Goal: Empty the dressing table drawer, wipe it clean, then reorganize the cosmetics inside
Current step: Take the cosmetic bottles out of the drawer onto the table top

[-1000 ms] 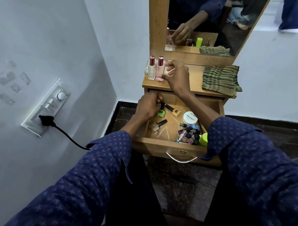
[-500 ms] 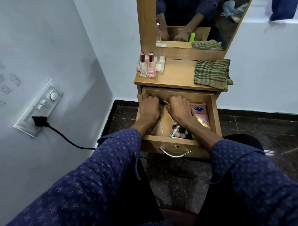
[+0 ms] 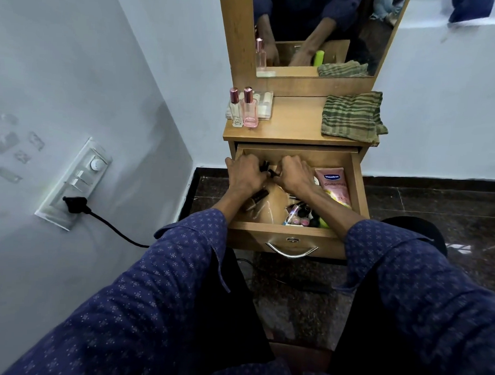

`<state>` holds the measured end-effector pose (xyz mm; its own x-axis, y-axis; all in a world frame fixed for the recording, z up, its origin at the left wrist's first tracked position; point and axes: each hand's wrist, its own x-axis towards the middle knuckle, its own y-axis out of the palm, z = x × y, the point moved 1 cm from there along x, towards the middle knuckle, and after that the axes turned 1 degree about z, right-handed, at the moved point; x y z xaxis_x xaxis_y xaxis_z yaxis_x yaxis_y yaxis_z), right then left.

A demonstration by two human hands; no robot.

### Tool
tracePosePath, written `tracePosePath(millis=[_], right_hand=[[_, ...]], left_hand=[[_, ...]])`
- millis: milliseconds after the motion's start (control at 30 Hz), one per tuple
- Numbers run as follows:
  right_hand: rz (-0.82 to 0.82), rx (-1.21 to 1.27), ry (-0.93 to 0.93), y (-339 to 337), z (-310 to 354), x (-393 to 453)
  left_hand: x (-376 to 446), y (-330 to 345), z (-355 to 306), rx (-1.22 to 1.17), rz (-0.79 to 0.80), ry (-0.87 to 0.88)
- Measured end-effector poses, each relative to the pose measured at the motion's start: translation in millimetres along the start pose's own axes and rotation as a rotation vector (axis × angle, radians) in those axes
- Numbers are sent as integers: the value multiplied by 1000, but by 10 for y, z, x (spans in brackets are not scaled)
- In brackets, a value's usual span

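The wooden drawer (image 3: pixel 359 189) of the dressing table stands pulled open. Both my hands are inside it at the back. My left hand (image 3: pixel 245 174) curls around small dark-capped nail polish bottles (image 3: pixel 265 169). My right hand (image 3: pixel 293 175) curls beside it, fingers on a small dark item between the two hands. A pink Vaseline tube (image 3: pixel 335 187) lies along the drawer's right side. Another nail polish bottle (image 3: pixel 255 199) lies under my left wrist. A cluster of small cosmetics (image 3: pixel 299 215) sits at the front, with a green cap (image 3: pixel 324 223).
On the table top (image 3: pixel 294 124) stand two perfume bottles (image 3: pixel 244 107) in front of a clear box (image 3: pixel 262 104), and a folded green striped cloth (image 3: pixel 351 115) lies at the right. A mirror (image 3: pixel 318 34) rises behind. A wall socket with a black plug (image 3: pixel 75 204) is at left.
My right hand came down from the table top into the drawer beside my left hand. The view shifted, showing the pink tube; both hands now bunch together at the drawer's back.
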<state>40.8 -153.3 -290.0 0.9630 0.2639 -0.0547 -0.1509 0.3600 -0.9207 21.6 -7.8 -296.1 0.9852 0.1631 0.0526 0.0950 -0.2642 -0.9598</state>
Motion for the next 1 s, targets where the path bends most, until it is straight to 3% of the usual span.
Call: tracePosePath(millis=[133, 300, 467, 667, 1000], right_hand=[[-18, 122, -14, -45, -37, -59], [15, 242, -91, -170, -17, -129], [-94, 331, -230, -445, 147, -122], [-292, 549, -274, -758, 461, 73], [-362, 545, -202, -691, 803, 412]], left_hand=[[-36, -59, 69, -94, -10, 20], [-80, -168, 182, -426, -43, -27], [-154, -535, 264, -632, -222, 48], [21, -918, 375, -677, -441, 31], [233, -985, 372, -576, -426, 25]])
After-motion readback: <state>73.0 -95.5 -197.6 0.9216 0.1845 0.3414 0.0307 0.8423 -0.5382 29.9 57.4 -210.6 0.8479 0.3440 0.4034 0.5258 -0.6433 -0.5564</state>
